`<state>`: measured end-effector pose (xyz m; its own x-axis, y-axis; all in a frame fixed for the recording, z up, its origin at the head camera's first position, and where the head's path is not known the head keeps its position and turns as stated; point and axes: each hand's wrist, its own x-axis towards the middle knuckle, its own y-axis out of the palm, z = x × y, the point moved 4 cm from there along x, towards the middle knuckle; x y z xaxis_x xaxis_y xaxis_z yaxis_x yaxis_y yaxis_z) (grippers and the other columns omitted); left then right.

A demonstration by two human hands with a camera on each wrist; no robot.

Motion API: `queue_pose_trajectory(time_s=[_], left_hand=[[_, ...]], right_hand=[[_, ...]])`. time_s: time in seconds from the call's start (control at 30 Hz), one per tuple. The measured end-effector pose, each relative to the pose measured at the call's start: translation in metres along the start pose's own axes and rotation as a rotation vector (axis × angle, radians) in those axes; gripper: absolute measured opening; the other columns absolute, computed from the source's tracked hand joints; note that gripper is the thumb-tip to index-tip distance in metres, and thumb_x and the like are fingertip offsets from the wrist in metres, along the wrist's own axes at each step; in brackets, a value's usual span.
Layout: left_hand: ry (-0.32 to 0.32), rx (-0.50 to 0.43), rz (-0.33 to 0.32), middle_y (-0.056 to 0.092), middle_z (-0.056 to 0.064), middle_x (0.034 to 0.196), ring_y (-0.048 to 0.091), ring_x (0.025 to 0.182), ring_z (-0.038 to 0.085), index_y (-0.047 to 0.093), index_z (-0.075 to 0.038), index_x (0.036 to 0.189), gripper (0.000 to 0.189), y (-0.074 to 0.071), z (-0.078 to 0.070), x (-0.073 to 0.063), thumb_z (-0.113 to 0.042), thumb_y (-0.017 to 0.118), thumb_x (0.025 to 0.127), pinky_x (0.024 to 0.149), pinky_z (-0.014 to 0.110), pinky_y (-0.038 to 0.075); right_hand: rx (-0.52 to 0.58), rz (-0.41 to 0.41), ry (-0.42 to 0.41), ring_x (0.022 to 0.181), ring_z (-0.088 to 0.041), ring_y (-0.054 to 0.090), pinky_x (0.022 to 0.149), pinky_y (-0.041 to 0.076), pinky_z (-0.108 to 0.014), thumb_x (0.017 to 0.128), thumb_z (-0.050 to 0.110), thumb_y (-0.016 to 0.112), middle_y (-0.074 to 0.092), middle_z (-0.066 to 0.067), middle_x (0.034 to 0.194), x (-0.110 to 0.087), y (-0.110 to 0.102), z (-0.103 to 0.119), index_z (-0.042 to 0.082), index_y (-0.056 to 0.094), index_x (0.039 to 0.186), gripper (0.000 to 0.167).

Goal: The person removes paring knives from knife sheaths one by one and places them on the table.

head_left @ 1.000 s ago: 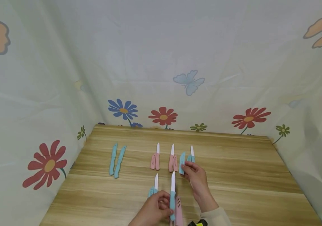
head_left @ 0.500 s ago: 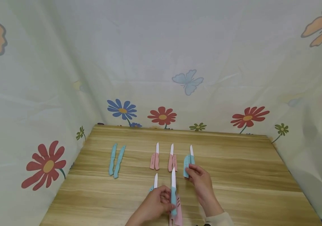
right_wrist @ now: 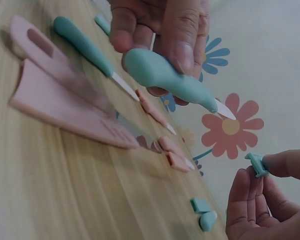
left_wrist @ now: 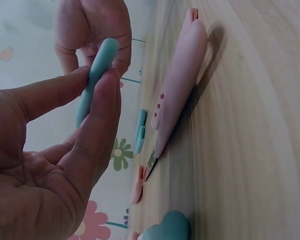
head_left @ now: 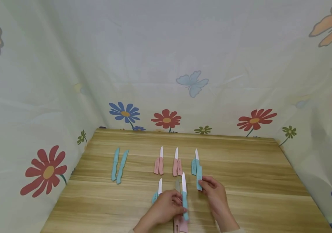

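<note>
My left hand (head_left: pixel 166 207) pinches the teal handle of a paring knife (head_left: pixel 185 202), its white blade pointing away from me. In the right wrist view the knife (right_wrist: pixel 165 77) is above the table. My right hand (head_left: pixel 216 199) pinches a teal blade sheath (head_left: pixel 199 179), well apart from that knife. Under the left hand lies a larger pink-handled knife (right_wrist: pixel 82 85) beside its pink sheath (right_wrist: pixel 70 110). A teal knife (head_left: pixel 160 186) with its sheath (head_left: pixel 154 197) lies just left of the left hand, partly hidden by it.
Two teal sheathed knives (head_left: pixel 121 166) lie at the left of the wooden table (head_left: pixel 241 168). Farther back are two pink knives (head_left: pixel 161 161) with sheaths beside them, and a teal knife (head_left: pixel 197 158) with its sheath (head_left: pixel 193 166). Flower-printed curtains (head_left: pixel 142 64) enclose the table.
My right hand has moved right and a little toward me with the teal sheath. The left hand has shifted slightly right with the knife, uncovering the larger knife's blade.
</note>
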<state>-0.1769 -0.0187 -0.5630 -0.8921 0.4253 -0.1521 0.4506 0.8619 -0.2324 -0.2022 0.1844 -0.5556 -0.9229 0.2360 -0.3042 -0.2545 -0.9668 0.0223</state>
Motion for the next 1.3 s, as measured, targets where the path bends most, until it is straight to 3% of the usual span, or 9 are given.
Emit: queue_pose_trajectory(time_s=[0.47, 0.73, 1.0, 1.13, 1.3], left_hand=[[0.029, 0.157, -0.003, 0.067, -0.008, 0.068, 0.060, 0.052, 0.003, 0.067, -0.007, 0.097, 0.021, 0.018, -0.008, 0.011, -0.008, 0.083, 0.084, 0.051, 0.019, 0.048], [-0.014, 0.188, 0.020, 0.065, -0.008, 0.063, 0.060, 0.051, 0.006, 0.063, -0.008, 0.099, 0.025, 0.031, -0.008, 0.016, -0.006, 0.082, 0.083, 0.051, 0.020, 0.047], [-0.058, 0.223, 0.012, 0.065, -0.004, 0.062, 0.062, 0.053, 0.010, 0.062, 0.000, 0.107, 0.032, 0.041, -0.011, 0.023, -0.004, 0.082, 0.082, 0.055, 0.023, 0.049], [-0.084, 0.242, 0.007, 0.064, -0.004, 0.066, 0.060, 0.054, 0.011, 0.063, 0.001, 0.109, 0.033, 0.045, -0.011, 0.025, -0.005, 0.082, 0.082, 0.052, 0.024, 0.049], [-0.067, 0.312, -0.004, 0.061, -0.004, 0.067, 0.056, 0.056, 0.009, 0.064, 0.002, 0.110, 0.035, 0.049, -0.011, 0.028, -0.007, 0.081, 0.080, 0.052, 0.023, 0.047]], right_hand=[[-0.162, -0.020, -0.013, 0.082, -0.005, 0.066, 0.074, 0.059, -0.020, 0.092, 0.008, 0.076, 0.073, 0.003, 0.091, -0.008, -0.026, -0.016, -0.003, 0.066, 0.128, 0.039], [-0.264, 0.005, -0.034, 0.074, -0.008, 0.063, 0.068, 0.056, -0.021, 0.090, 0.005, 0.076, 0.072, -0.002, 0.087, -0.015, -0.032, -0.024, -0.001, 0.067, 0.127, 0.039], [-0.441, 0.046, -0.078, 0.071, -0.008, 0.059, 0.062, 0.050, -0.021, 0.090, 0.008, 0.077, 0.069, -0.004, 0.091, -0.023, -0.035, -0.030, 0.002, 0.066, 0.128, 0.039], [-0.455, 0.059, -0.067, 0.070, -0.010, 0.060, 0.060, 0.051, -0.022, 0.089, 0.005, 0.076, 0.067, -0.006, 0.091, -0.027, -0.035, -0.030, 0.001, 0.066, 0.127, 0.040], [-0.486, 0.059, -0.070, 0.069, -0.012, 0.061, 0.059, 0.051, -0.023, 0.087, 0.003, 0.077, 0.066, -0.007, 0.090, -0.031, -0.038, -0.031, 0.000, 0.066, 0.126, 0.040]])
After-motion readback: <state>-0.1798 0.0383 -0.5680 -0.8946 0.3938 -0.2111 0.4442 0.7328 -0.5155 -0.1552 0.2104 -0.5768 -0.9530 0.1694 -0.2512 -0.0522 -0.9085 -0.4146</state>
